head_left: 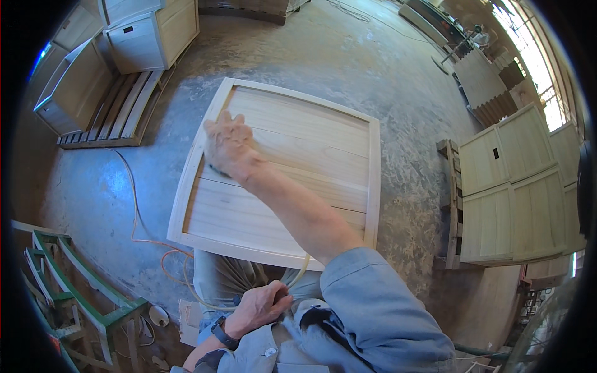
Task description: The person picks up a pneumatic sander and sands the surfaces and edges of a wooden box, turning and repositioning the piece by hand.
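Right hand (230, 143) on wooden panel (311, 158) — left hand (256, 307) by hose (303, 268) — cannot tell either grip.

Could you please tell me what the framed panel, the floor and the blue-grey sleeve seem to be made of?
The framed panel: wood, pale and apparently unvarnished; grain lines show. The floor: probably bare concrete, from its grey, blotchy, worn surface. The blue-grey sleeve: matte cloth, perhaps cotton, with soft folds.

A framed wooden panel (305, 155) is lying under the right hand (229, 146); boxes (134, 42) are standing on a slatted pallet (129, 105) to that hand's left, cabinets (488, 217) well right.
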The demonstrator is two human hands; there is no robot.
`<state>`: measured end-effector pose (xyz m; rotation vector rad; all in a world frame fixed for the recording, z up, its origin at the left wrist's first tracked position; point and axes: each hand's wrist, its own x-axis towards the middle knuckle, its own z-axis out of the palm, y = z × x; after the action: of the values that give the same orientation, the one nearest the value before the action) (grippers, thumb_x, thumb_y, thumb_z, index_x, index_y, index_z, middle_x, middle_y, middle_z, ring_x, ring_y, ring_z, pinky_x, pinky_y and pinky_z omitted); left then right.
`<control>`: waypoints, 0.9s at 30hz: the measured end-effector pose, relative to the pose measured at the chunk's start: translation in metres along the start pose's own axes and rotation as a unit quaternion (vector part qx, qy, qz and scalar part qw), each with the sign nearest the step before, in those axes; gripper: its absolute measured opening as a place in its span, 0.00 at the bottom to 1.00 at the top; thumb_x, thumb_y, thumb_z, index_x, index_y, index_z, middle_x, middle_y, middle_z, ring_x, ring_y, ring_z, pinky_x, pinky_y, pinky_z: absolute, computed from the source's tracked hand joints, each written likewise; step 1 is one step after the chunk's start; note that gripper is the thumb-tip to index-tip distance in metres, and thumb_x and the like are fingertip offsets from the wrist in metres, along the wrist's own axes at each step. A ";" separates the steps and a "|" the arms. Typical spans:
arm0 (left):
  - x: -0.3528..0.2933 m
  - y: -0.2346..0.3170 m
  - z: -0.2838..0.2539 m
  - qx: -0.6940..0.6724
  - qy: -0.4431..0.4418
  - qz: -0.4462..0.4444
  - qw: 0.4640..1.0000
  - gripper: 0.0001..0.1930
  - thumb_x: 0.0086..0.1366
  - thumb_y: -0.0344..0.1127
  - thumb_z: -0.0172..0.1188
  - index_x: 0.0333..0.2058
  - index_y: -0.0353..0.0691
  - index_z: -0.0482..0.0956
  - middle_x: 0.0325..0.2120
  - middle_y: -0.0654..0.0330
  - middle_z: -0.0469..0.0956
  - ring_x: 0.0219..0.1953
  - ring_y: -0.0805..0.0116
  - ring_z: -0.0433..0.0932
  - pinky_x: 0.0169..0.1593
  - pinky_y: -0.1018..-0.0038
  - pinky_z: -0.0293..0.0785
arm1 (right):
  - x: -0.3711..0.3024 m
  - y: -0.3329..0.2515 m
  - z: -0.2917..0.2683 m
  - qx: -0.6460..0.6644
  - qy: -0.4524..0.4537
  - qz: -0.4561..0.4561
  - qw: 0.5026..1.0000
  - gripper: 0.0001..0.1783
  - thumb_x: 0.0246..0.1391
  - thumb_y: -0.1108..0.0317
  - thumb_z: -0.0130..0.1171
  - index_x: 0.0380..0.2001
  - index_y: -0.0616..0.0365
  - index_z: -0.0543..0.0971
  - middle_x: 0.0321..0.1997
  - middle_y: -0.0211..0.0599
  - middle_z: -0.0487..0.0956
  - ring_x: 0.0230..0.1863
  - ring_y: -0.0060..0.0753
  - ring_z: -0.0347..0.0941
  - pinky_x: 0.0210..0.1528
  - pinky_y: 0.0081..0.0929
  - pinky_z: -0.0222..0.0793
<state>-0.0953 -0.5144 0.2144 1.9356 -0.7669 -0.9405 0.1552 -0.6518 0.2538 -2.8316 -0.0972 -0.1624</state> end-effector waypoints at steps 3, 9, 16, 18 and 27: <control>-0.004 -0.002 0.005 0.006 -0.012 0.004 1.000 0.13 0.66 0.40 0.61 0.39 0.35 0.76 0.29 0.50 0.82 0.32 0.50 0.83 0.36 0.62 0.78 | -0.035 -0.011 0.000 -0.012 0.007 -0.061 0.998 0.12 0.54 0.68 0.53 0.41 0.57 0.78 0.44 0.55 0.73 0.43 0.54 0.74 0.35 0.45 0.78; -0.011 -0.005 0.012 0.047 -0.041 0.071 0.996 0.14 0.67 0.44 0.59 0.38 0.36 0.75 0.28 0.50 0.82 0.32 0.48 0.82 0.35 0.59 0.77 | -0.098 0.066 0.025 -0.156 0.199 -0.069 0.965 0.13 0.52 0.67 0.57 0.41 0.56 0.79 0.39 0.55 0.75 0.35 0.51 0.76 0.29 0.41 0.78; 0.002 -0.005 0.013 0.036 -0.123 0.109 0.986 0.16 0.68 0.46 0.56 0.38 0.36 0.76 0.27 0.46 0.81 0.31 0.45 0.81 0.34 0.56 0.76 | -0.156 0.121 -0.070 -0.181 0.018 0.252 0.950 0.18 0.56 0.58 0.57 0.46 0.57 0.78 0.45 0.53 0.75 0.46 0.58 0.76 0.45 0.50 0.76; 0.004 -0.009 0.020 0.043 -0.121 0.130 0.983 0.16 0.68 0.46 0.56 0.38 0.36 0.76 0.27 0.46 0.80 0.31 0.45 0.81 0.34 0.56 0.76 | -0.167 0.133 -0.075 -0.187 0.025 0.258 0.948 0.17 0.57 0.58 0.57 0.44 0.56 0.78 0.45 0.53 0.75 0.46 0.59 0.76 0.45 0.51 0.75; -0.004 -0.011 0.012 0.059 -0.140 0.106 0.983 0.16 0.68 0.47 0.55 0.38 0.36 0.76 0.26 0.46 0.80 0.32 0.45 0.81 0.35 0.55 0.76 | -0.168 0.081 -0.057 -0.161 0.032 0.191 0.968 0.14 0.55 0.59 0.59 0.42 0.56 0.78 0.44 0.51 0.74 0.44 0.57 0.75 0.43 0.49 0.76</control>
<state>-0.1061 -0.5109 0.2019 1.7961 -1.1906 -1.0679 -0.0102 -0.7547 0.2630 -3.0905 0.5340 -0.1988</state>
